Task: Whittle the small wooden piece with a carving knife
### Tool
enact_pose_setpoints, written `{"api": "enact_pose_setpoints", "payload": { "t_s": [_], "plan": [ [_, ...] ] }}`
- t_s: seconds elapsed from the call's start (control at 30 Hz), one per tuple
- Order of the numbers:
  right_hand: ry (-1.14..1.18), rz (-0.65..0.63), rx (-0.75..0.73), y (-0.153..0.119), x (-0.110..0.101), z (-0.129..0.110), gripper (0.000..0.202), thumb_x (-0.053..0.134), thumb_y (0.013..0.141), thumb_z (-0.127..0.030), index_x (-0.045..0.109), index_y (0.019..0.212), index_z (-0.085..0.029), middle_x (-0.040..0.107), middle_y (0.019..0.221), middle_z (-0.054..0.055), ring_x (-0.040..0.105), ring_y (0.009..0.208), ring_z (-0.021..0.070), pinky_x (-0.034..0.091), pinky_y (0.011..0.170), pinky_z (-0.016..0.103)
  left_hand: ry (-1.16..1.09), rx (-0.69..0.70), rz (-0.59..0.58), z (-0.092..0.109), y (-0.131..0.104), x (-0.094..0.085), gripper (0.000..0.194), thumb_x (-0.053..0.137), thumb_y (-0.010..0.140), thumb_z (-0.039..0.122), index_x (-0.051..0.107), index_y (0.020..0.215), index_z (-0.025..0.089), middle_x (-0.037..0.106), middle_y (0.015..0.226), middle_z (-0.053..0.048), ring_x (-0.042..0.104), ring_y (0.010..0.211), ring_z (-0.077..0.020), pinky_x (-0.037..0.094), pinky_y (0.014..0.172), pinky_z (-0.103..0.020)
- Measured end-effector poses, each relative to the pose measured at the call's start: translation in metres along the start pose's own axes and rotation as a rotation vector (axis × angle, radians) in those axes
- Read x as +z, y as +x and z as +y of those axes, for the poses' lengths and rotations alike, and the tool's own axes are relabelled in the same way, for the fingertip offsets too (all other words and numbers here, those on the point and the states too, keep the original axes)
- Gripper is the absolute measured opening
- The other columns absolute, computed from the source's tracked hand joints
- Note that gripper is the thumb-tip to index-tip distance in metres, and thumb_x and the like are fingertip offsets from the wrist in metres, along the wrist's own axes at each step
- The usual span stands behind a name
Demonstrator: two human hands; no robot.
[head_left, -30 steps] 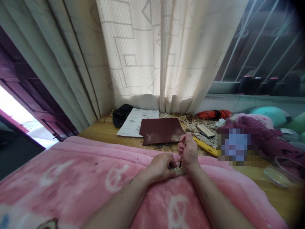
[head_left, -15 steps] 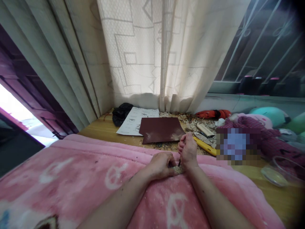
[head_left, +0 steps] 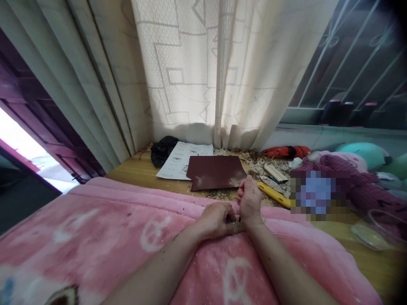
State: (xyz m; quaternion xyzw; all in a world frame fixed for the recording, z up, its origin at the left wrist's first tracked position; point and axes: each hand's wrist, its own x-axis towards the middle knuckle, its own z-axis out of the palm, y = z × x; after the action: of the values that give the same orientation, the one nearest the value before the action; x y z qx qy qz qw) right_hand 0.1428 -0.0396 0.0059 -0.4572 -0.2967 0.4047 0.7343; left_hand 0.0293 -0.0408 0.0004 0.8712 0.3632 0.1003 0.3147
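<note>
We've got our left hand [head_left: 216, 219] clamped on a small, beige, rough-textured piece [head_left: 238, 226] over the pink plush blanket [head_left: 121, 237], right hand [head_left: 250, 201] fisted round a mostly hidden, slim dark tool [head_left: 239, 219]; if that padding gives, its tip could jab us!

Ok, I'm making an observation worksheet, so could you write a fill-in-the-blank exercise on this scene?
1. Beneath the small patterned piece is a blanket coloured mainly ____.
2. The dark reddish-brown sheet overlaps printed paper whose background is ____.
3. The hand nearer the long yellow object is the person's ____ one.

Missing words: pink; white; right.
</note>
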Motion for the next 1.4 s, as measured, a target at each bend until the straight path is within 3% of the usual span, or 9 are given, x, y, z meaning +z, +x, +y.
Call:
{"api": "enact_pose_setpoints", "payload": {
  "t_s": [0.23, 0.4, 0.57, 0.8, 0.93, 1.1, 1.4],
  "plan": [
    [0.157, -0.236, 0.179, 0.004, -0.002, -0.004, 0.038, 0.047, 0.073, -0.054, 0.039, 0.06, -0.019, 0.023, 0.039, -0.01, 0.012, 0.032, 0.0032, 0.009, 0.031, 0.014, -0.01, 0.016, 0.015, -0.004, 0.001, 0.005, 0.025, 0.059, 0.065, 0.04, 0.055, 0.072, 0.017, 0.057, 0.074, 0.002, 0.048, 0.064, -0.0107, 0.031, 0.054, -0.019],
    [0.203, -0.29, 0.224, 0.006, -0.002, -0.005, 0.038, 0.049, 0.072, -0.053, 0.04, 0.059, -0.018, 0.022, 0.039, -0.01, 0.012, 0.032, 0.0027, 0.009, 0.031, 0.014, 0.016, 0.024, -0.002, -0.003, 0.001, 0.003, 0.017, 0.062, 0.06, 0.028, 0.055, 0.072, 0.017, 0.057, 0.075, 0.003, 0.048, 0.066, -0.0106, 0.031, 0.054, -0.018],
    [0.16, -0.12, 0.2, 0.007, -0.001, -0.004, 0.039, 0.047, 0.072, -0.055, 0.037, 0.059, -0.019, 0.022, 0.038, -0.01, 0.013, 0.03, 0.0031, 0.01, 0.029, 0.014, 0.034, -0.001, -0.005, -0.002, 0.001, 0.003, 0.019, 0.063, 0.06, 0.028, 0.057, 0.075, 0.019, 0.058, 0.077, 0.003, 0.049, 0.068, -0.0118, 0.032, 0.055, -0.019],
    [0.079, 0.157, 0.038, 0.007, -0.003, 0.003, 0.038, 0.045, 0.074, -0.054, 0.036, 0.06, -0.02, 0.025, 0.039, -0.01, 0.018, 0.03, 0.0042, 0.013, 0.029, 0.016, 0.05, -0.001, -0.013, -0.001, 0.001, 0.001, 0.022, 0.063, 0.061, 0.032, 0.06, 0.078, 0.019, 0.059, 0.078, 0.002, 0.05, 0.069, -0.0128, 0.033, 0.056, -0.019],
    [0.046, 0.23, -0.016, 0.006, -0.004, 0.007, 0.037, 0.045, 0.074, -0.054, 0.036, 0.062, -0.02, 0.025, 0.039, -0.01, 0.019, 0.031, 0.0047, 0.014, 0.03, 0.017, 0.055, -0.002, -0.015, 0.0, 0.001, 0.0, 0.023, 0.062, 0.063, 0.034, 0.06, 0.079, 0.019, 0.059, 0.08, 0.001, 0.051, 0.071, -0.0134, 0.033, 0.056, -0.02],
    [0.094, 0.126, 0.038, 0.003, -0.003, 0.001, 0.039, 0.045, 0.074, -0.055, 0.035, 0.061, -0.02, 0.024, 0.039, -0.01, 0.017, 0.031, 0.0041, 0.013, 0.029, 0.016, 0.056, -0.011, -0.009, 0.001, 0.001, 0.0, 0.021, 0.062, 0.062, 0.032, 0.06, 0.078, 0.019, 0.06, 0.079, 0.001, 0.05, 0.07, -0.013, 0.032, 0.055, -0.02],
    [0.184, -0.229, 0.151, 0.003, -0.005, -0.002, 0.039, 0.046, 0.073, -0.056, 0.039, 0.061, -0.019, 0.022, 0.04, -0.01, 0.012, 0.032, 0.0034, 0.009, 0.03, 0.014, 0.049, -0.001, -0.001, 0.0, 0.001, 0.003, 0.018, 0.062, 0.06, 0.028, 0.057, 0.074, 0.018, 0.058, 0.076, 0.003, 0.049, 0.067, -0.012, 0.031, 0.054, -0.019]
  ]
}}
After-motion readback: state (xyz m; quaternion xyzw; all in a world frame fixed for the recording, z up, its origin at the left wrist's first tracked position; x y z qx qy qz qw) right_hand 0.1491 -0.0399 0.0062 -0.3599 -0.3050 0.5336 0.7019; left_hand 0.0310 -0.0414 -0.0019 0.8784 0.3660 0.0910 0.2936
